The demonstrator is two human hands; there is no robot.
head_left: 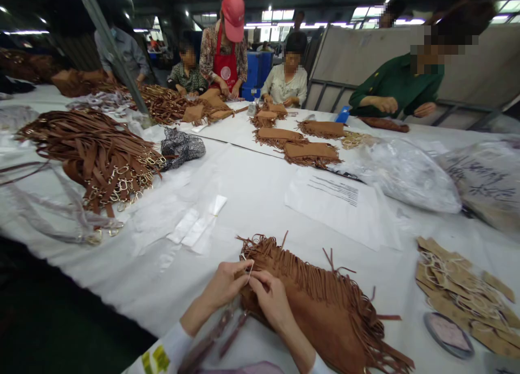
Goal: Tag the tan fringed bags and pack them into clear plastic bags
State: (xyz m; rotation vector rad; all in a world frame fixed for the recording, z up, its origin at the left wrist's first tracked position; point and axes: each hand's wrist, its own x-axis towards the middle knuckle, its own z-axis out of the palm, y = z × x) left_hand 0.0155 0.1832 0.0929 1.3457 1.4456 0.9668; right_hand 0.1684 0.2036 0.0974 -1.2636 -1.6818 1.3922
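A brown fringed suede bag (317, 314) lies on the white-covered table in front of me, its fringe spread along the far side. At its left end my left hand (225, 282) pinches a thin white string (251, 270) between thumb and fingertips. Close against it, my right hand (273, 298) has its fingertips closed on the same string, with the wrist resting over the bag. What the string loops through at the bag's corner is hidden by my fingers. A narrow strap in clear wrap (227, 328) lies below my left hand.
Brown tags with white strings (459, 287) and a round dish (448, 335) sit at right. Plastic bags (410, 174) and a printed sheet (337, 201) lie beyond. Leather straps with gold clasps (105, 163) are heaped at left. Several people work across the table among more fringed pieces (311, 153).
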